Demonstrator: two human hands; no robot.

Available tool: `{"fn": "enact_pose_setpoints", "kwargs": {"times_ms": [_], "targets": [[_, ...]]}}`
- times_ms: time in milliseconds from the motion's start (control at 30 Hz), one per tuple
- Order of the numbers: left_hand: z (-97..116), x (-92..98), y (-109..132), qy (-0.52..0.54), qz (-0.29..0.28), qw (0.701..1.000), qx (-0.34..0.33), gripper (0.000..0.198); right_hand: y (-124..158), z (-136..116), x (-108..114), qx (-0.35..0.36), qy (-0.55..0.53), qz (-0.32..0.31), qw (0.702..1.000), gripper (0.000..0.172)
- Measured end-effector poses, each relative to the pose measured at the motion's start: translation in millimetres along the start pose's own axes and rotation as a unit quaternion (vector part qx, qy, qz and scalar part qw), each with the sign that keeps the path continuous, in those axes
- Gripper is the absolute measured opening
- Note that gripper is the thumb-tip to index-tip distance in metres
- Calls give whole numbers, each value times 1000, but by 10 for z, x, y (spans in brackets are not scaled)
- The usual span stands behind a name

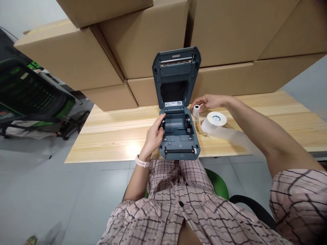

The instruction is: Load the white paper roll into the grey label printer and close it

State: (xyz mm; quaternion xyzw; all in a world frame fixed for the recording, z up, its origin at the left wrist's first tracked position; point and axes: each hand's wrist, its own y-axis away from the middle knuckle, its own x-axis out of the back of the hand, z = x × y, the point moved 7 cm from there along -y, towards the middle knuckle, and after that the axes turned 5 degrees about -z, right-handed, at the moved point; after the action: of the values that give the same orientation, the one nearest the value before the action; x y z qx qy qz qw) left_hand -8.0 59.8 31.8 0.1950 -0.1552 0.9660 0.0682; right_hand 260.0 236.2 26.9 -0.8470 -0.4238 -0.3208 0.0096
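A dark grey label printer (pixel 176 140) stands at the table's front edge with its lid (pixel 176 73) raised. Inside it, a pair of black roll holders sits over a bare bay, and a black roller runs across the front. My left hand (pixel 154 134) grips the printer's left side wall, fingertips over the rim by the left roll holder. To the printer's right, the fingers of my right hand (pixel 208 101) curl around the back of a small white paper roll (pixel 196 112). Close by lies a larger white label roll (pixel 211 124), its loose strip (pixel 230 134) trailing right under my forearm.
Stacked cardboard boxes (pixel 148 44) form a wall along the back of the wooden table (pixel 109 132). A green and black office chair (pixel 33 92) stands on the left. At lower left, part of a person's foot (pixel 31 240) shows on the tiled floor.
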Motion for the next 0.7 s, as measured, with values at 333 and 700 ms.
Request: {"fn": "enact_pose_setpoints", "kwargs": {"times_ms": [333,700], "targets": [[-4,-1,20,4,1,1000,8,59,922,309,248,-139,-65,35,988,56],[0,-8,36,16,29,999,-15,61,1241,148,-878,-57,-259,138,954,66]]}}
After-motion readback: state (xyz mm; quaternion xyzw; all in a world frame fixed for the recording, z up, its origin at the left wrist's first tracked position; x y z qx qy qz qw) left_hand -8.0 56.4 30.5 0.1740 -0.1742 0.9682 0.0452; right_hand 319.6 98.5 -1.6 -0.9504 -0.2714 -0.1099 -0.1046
